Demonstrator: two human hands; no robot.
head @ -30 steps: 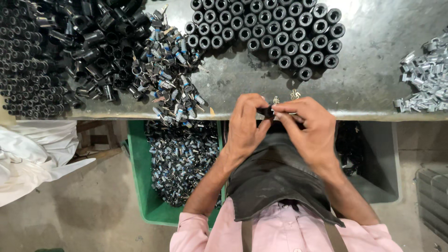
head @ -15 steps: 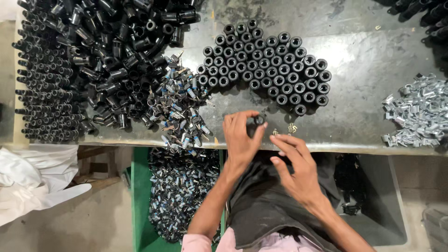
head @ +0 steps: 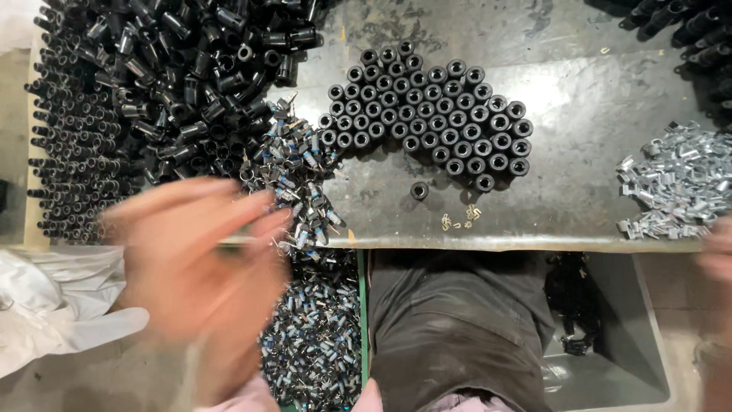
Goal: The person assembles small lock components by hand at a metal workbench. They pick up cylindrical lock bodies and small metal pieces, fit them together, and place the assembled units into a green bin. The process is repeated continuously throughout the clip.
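Observation:
My left hand (head: 200,263) is a blur low on the left, fingers spread, over the bench edge beside a heap of small blue components (head: 297,172). Nothing is visibly in it. Only a sliver of my right hand (head: 718,255) shows at the right border, just below a pile of silver metal clips (head: 675,183); its grip is hidden. A single black cylinder (head: 418,191) stands alone in front of a tight cluster of upright black cylinders (head: 431,118). A few tiny metal pieces (head: 460,220) lie near the bench edge.
Loose black tubes (head: 145,84) are heaped across the left of the grey metal bench (head: 595,99). More blue components fill a green bin (head: 316,343) below the edge. A grey bin (head: 618,343) sits lower right, white cloth (head: 53,305) lower left.
My hands, held together at the bench edge around a black cylinder, have parted: the left swung left, the right went far right. A black cylinder now stands alone before the cluster.

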